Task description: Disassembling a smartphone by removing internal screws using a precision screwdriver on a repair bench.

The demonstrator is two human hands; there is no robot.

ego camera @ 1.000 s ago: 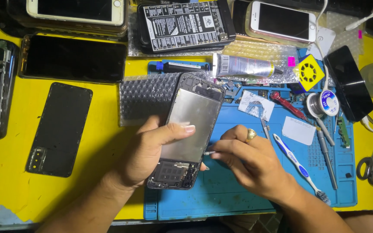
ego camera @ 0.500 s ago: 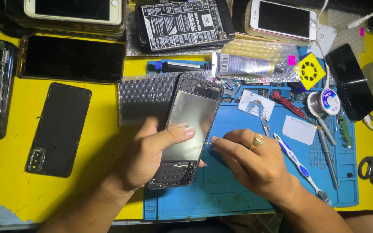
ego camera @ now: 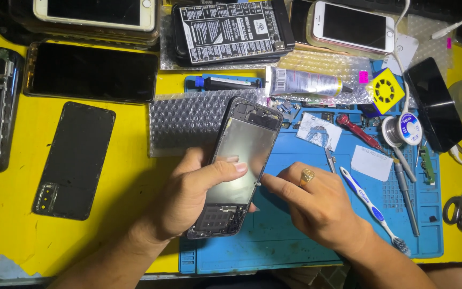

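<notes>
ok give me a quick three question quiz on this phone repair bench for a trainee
1. True or false: the left hand holds the opened phone with its thumb across the metal plate.
2. What does the right hand touch with its forefinger? A) scissors B) the phone's right edge C) toothbrush
3. Fill in: the toothbrush lies on the blue ____.

Key
1. True.
2. B. The scissors lie apart on the yellow table, and the toothbrush is untouched.
3. Mat.
</notes>
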